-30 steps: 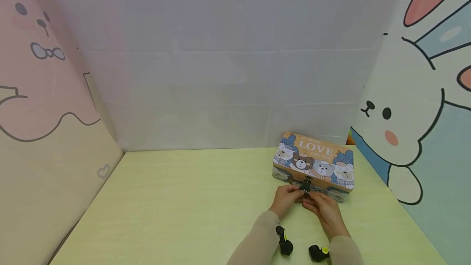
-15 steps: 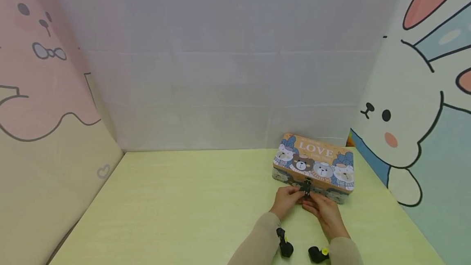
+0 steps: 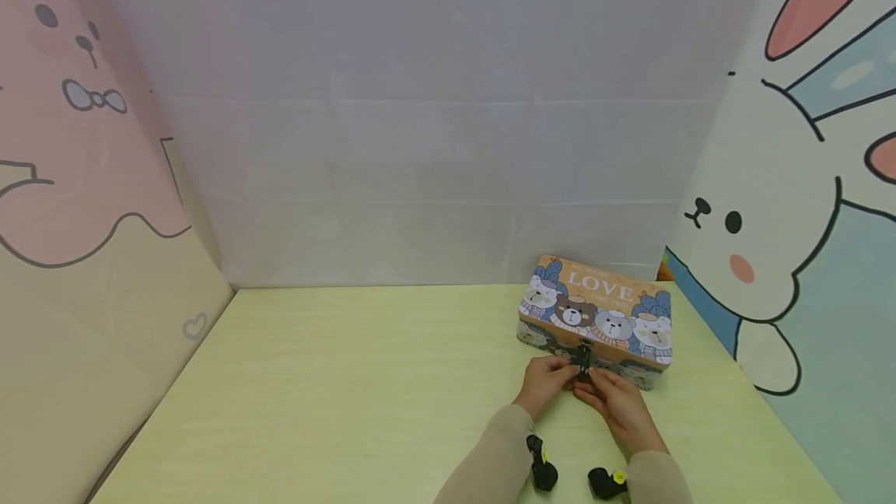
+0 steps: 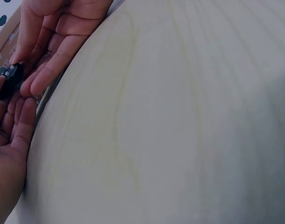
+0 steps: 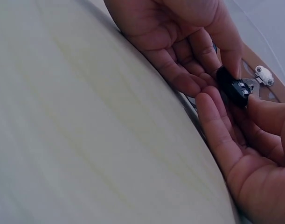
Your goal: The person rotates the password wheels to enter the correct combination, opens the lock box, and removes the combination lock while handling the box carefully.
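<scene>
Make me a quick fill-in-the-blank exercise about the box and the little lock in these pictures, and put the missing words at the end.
1. The largest word printed on the box is ____.
2. The small lock, held by the left hand and right hand, is ____ in colour.
3. Left or right: in the head view, the box stands toward the ____ side of the table.

Missing words: LOVE; black; right.

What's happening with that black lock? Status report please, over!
Left fingers, right fingers: both holding the black lock. Lock at front of closed tin box. Nothing seen blocking; can't tell if it's locked.
</scene>
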